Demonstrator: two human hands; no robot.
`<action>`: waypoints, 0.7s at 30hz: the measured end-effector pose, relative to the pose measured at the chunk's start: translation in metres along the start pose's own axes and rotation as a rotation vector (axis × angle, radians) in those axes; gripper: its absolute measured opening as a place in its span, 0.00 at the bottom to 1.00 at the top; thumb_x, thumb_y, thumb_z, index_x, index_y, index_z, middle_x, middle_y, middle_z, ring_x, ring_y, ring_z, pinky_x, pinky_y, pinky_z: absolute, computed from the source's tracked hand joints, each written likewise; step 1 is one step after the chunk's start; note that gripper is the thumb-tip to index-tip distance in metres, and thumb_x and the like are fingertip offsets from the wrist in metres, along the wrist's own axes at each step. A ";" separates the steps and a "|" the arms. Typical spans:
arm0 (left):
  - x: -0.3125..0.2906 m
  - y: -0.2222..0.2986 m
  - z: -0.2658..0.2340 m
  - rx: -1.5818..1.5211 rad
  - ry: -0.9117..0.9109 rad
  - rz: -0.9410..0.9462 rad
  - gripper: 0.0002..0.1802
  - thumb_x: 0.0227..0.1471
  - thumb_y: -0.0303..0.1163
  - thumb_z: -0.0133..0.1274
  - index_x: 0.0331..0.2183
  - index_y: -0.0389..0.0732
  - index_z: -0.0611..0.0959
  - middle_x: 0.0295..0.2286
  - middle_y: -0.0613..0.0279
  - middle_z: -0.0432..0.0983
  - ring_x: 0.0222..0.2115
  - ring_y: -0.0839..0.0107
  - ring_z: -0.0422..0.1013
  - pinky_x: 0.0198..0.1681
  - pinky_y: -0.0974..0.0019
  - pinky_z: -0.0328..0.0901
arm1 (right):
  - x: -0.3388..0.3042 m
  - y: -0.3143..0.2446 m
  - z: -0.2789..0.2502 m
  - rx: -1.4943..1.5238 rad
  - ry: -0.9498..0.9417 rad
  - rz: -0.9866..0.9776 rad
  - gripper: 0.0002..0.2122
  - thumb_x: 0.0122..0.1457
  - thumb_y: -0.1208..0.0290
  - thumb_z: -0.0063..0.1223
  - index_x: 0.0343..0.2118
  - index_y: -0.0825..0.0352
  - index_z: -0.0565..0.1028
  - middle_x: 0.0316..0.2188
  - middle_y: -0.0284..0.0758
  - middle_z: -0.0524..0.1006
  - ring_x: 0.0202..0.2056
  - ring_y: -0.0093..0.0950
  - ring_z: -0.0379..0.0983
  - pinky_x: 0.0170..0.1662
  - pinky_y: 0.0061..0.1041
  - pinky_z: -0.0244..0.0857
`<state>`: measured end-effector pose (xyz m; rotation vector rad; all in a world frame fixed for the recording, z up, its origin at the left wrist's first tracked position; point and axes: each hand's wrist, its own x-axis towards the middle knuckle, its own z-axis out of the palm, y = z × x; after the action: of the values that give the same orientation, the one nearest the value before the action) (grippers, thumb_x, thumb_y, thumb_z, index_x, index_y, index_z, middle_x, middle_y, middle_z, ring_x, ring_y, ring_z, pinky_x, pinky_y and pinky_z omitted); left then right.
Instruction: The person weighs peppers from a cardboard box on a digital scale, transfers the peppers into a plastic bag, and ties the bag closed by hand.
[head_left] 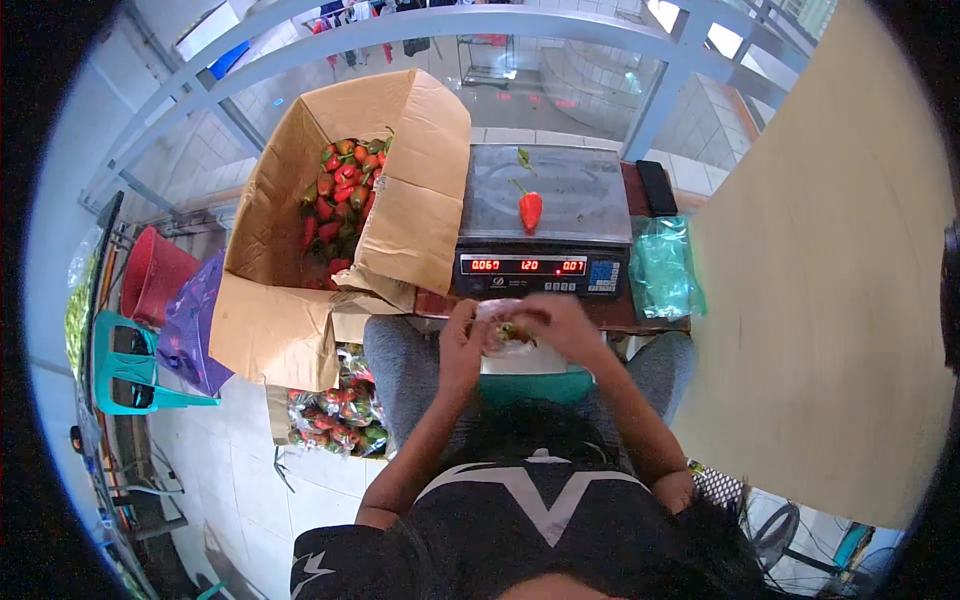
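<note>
A small clear plastic bag [508, 338] with red and green peppers inside is held over my lap, close to the front of the scale. My left hand [460, 348] is closed on the bag's left edge. At the bag's upper right, my right hand [562, 322] has its fingers bent in against the plastic, slightly blurred by motion. Just ahead stands a digital scale [485, 283] with a lit red display. On its metal plate lies one red pepper [530, 211] with its stem, and a loose green leaf [524, 158] lies farther back.
Left of the scale, a large open cardboard box [275, 225] holds many red peppers [345, 190]. Below it, another box contains bagged peppers [335, 415]. A phone [656, 188] and green plastic bags [665, 270] lie right of the scale. A teal stool [125, 365] stands far left.
</note>
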<state>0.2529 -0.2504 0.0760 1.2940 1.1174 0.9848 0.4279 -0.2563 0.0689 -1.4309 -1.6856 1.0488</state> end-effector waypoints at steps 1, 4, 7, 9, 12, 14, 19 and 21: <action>0.004 0.002 -0.004 -0.093 0.001 -0.068 0.02 0.51 0.24 0.45 0.29 0.36 0.71 0.22 0.69 0.64 0.24 0.81 0.61 0.29 0.74 0.58 | 0.009 0.000 -0.013 0.027 0.007 0.029 0.14 0.49 0.75 0.50 0.41 0.67 0.69 0.26 0.43 0.74 0.30 0.42 0.72 0.35 0.32 0.65; 0.012 -0.011 -0.018 -0.065 -0.054 -0.030 0.04 0.51 0.26 0.44 0.28 0.36 0.71 0.23 0.70 0.65 0.24 0.83 0.61 0.27 0.76 0.57 | 0.053 0.001 -0.035 -0.302 0.345 -0.099 0.14 0.48 0.77 0.48 0.41 0.65 0.71 0.34 0.41 0.73 0.34 0.37 0.71 0.38 0.31 0.65; 0.017 -0.006 -0.017 -0.015 -0.103 -0.009 0.06 0.51 0.29 0.44 0.28 0.37 0.72 0.22 0.71 0.65 0.24 0.84 0.61 0.27 0.78 0.56 | 0.103 0.031 -0.048 -0.647 0.395 -0.254 0.17 0.47 0.80 0.45 0.42 0.61 0.72 0.41 0.40 0.70 0.39 0.36 0.69 0.43 0.31 0.63; 0.019 -0.007 -0.019 0.019 -0.109 0.005 0.06 0.52 0.30 0.44 0.28 0.38 0.72 0.22 0.71 0.65 0.24 0.85 0.61 0.27 0.78 0.55 | 0.117 0.046 -0.051 -0.806 0.383 -0.400 0.19 0.45 0.82 0.44 0.42 0.59 0.72 0.44 0.40 0.68 0.41 0.37 0.67 0.45 0.32 0.61; 0.018 -0.010 -0.029 -0.057 -0.040 -0.026 0.06 0.51 0.30 0.44 0.27 0.38 0.73 0.21 0.72 0.66 0.24 0.84 0.60 0.27 0.77 0.55 | 0.128 0.052 -0.049 -0.956 0.213 -0.407 0.20 0.44 0.83 0.44 0.42 0.57 0.72 0.47 0.41 0.65 0.44 0.38 0.66 0.47 0.33 0.60; 0.020 0.000 -0.034 -0.055 -0.020 0.013 0.06 0.51 0.30 0.44 0.28 0.38 0.73 0.21 0.72 0.66 0.23 0.84 0.59 0.27 0.78 0.54 | 0.133 0.057 -0.051 -0.914 0.183 -0.418 0.12 0.48 0.76 0.45 0.37 0.60 0.72 0.43 0.42 0.66 0.40 0.38 0.67 0.43 0.35 0.63; 0.025 -0.010 -0.043 -0.085 0.010 0.004 0.06 0.51 0.30 0.45 0.28 0.39 0.74 0.21 0.73 0.66 0.23 0.85 0.59 0.26 0.79 0.54 | 0.134 0.056 -0.052 -0.718 0.232 -0.246 0.12 0.46 0.74 0.50 0.36 0.63 0.72 0.39 0.43 0.67 0.37 0.40 0.69 0.41 0.34 0.64; 0.025 -0.010 -0.042 -0.096 0.020 0.010 0.06 0.51 0.30 0.45 0.28 0.39 0.74 0.21 0.73 0.66 0.23 0.84 0.59 0.26 0.79 0.54 | 0.122 0.051 -0.049 -0.645 0.267 -0.212 0.12 0.46 0.73 0.52 0.36 0.65 0.72 0.37 0.43 0.68 0.36 0.41 0.69 0.40 0.35 0.64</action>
<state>0.2168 -0.2181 0.0662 1.2155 1.0672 1.0487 0.4740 -0.1250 0.0444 -1.6335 -2.0062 0.1760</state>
